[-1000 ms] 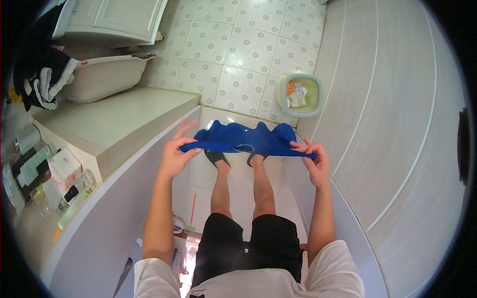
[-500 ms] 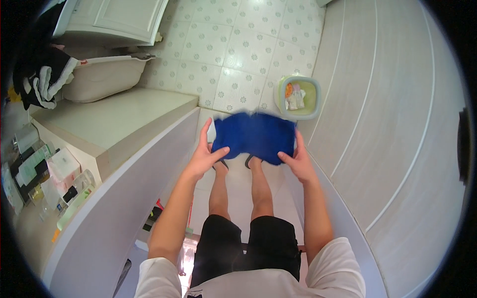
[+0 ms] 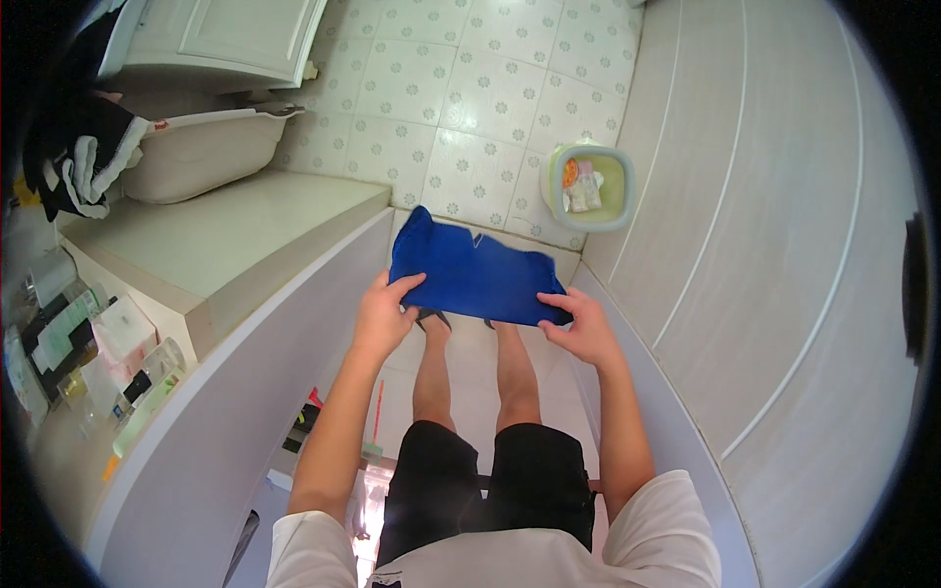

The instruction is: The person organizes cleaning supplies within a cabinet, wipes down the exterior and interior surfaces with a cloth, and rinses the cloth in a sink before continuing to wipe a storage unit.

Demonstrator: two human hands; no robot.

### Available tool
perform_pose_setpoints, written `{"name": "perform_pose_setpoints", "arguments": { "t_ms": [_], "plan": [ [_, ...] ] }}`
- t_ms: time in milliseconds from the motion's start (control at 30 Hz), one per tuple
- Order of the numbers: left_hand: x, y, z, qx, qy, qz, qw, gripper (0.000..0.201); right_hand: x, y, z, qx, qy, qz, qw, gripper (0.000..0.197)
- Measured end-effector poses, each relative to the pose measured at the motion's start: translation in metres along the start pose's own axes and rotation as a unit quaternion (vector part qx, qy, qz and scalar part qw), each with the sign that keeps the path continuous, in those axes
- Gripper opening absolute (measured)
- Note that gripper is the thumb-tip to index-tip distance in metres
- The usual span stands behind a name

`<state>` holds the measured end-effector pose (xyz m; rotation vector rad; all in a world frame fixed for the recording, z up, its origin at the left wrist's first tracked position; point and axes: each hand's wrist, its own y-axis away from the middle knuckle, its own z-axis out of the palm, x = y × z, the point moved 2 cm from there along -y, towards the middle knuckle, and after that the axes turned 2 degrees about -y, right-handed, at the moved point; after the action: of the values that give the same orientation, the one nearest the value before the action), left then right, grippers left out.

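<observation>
A dark blue piece of cloth [image 3: 477,277] is stretched between my two hands, above my feet. It looks like a small garment or folded fabric, with a notch in its far edge; its exact kind I cannot make out. My left hand [image 3: 385,312] grips the near left corner, thumb on top and the other fingers partly hidden. At the near right corner, my right hand [image 3: 585,328] pinches the fabric between thumb and fingers. The far edge hangs uneven, its left corner reaching higher than the right.
A pale green bin [image 3: 615,193] with some litter inside stands on the patterned tile floor [image 3: 470,167] by the right wall. On the left, a ledge [image 3: 245,225] bears a beige basin [image 3: 206,157] beside dark clothes [image 3: 93,162]. Bottles and boxes [image 3: 127,328] crowd a lower left surface.
The blue cloth has turned and swung: its left far corner rose, its right side dropped, and its near edge is now straight. Both hands have shifted their hold slightly.
</observation>
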<state>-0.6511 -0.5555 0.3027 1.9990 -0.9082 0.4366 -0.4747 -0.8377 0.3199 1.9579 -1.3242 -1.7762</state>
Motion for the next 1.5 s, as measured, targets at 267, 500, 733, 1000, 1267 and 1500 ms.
{"name": "perform_pose_setpoints", "arguments": {
  "t_ms": [267, 500, 733, 1000, 1267, 1500],
  "plan": [
    [0.032, -0.001, -0.029, 0.132, -0.118, 0.148, 0.973, 0.023, 0.017, -0.002, -0.011, 0.176, 0.103, -0.157, 0.966, 0.023],
    [0.002, -0.001, -0.005, -0.058, 0.25, -0.093, 0.962, 0.015, 0.014, -0.006, -0.011, 0.114, -0.357, 0.033, 0.927, 0.013],
    [0.037, 0.009, 0.043, 0.0, 0.394, -0.214, 0.894, 0.029, -0.021, -0.009, 0.02, 0.222, -0.273, 0.003, 0.936, 0.017],
    [0.098, 0.016, 0.067, -0.01, 0.547, -0.205, 0.812, 0.026, -0.082, 0.031, 0.081, 0.129, 0.113, -0.18, 0.969, 0.031],
    [0.097, 0.018, 0.045, 0.126, 0.394, -0.098, 0.905, 0.024, -0.031, 0.009, 0.067, 0.078, -0.36, -0.02, 0.929, 0.046],
    [0.134, 0.035, -0.011, 0.202, 0.078, 0.147, 0.965, 0.028, -0.114, -0.057, 0.085, -0.037, -0.676, 0.144, 0.722, 0.066]
  ]
}}
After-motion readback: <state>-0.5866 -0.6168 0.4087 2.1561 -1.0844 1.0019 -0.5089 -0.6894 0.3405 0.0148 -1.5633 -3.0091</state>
